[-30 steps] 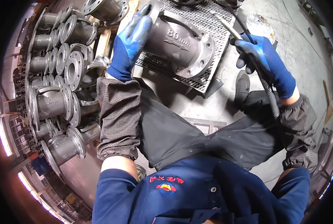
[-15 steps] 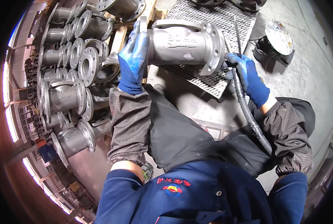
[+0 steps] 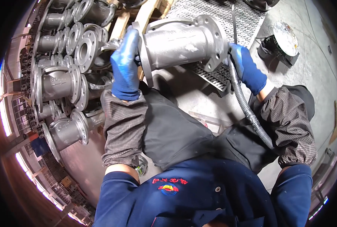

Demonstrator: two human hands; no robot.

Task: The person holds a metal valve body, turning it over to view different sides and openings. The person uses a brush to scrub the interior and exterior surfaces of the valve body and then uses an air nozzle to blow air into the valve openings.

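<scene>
A grey cast flanged valve body (image 3: pixel 180 43) lies on its side in front of me, its left flange tipped toward me. My left hand (image 3: pixel 125 68), in a blue glove, is closed on that left flange. Beside the right flange, my gloved right hand (image 3: pixel 247 68) is closed around the upper end of a ribbed metal hose (image 3: pixel 248 109); some of its fingertips are hidden. The hose runs down toward my right forearm. A thin dark blade-like strip (image 3: pixel 234 24) sticks up just beyond the right hand; whether it is held I cannot tell.
Several similar grey castings (image 3: pixel 57 85) are stacked at the left, close to my left arm. Under the valve body is a patterned metal plate (image 3: pixel 251 22), with wooden slats (image 3: pixel 147 15) to its left. A black bucket with a whitish top (image 3: pixel 285 39) stands on the floor at right.
The valve body has turned slightly, its left flange swinging toward me and its right flange tilting up. My left hand has moved left and nearer with it; my right hand has shifted slightly upward.
</scene>
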